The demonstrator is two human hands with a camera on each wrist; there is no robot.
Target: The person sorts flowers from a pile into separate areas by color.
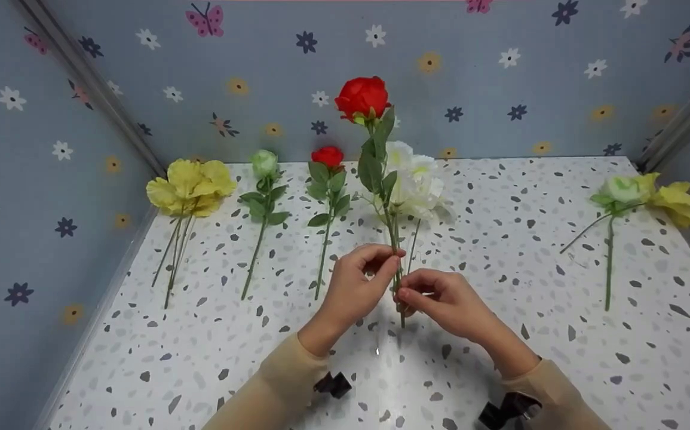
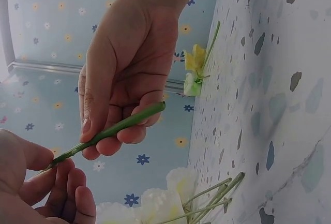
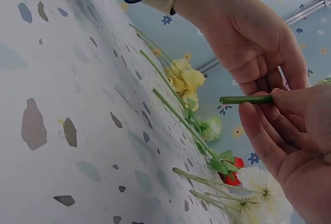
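Note:
A red artificial rose [image 1: 362, 98] with green leaves stands upright, lifted above the table, in the middle of the head view. My left hand [image 1: 359, 283] pinches its green stem partway down. Just below, my right hand [image 1: 449, 301] pinches the same stem near its lower end. In the left wrist view the cut stem end [image 2: 139, 117] sticks out past the right hand's fingers. The right wrist view shows that stem [image 3: 243, 100] between the fingers of both hands. White flowers [image 1: 419, 185] lie behind the rose, partly hidden by it.
Left of the hands lie yellow flowers [image 1: 189, 185], a pale green rose [image 1: 264, 164] and a smaller red rose [image 1: 328, 157]. At the right lie another pale green flower [image 1: 624, 190] and a yellow flower [image 1: 679, 204]. A patterned wall [image 1: 345, 54] borders the speckled table [image 1: 500, 251].

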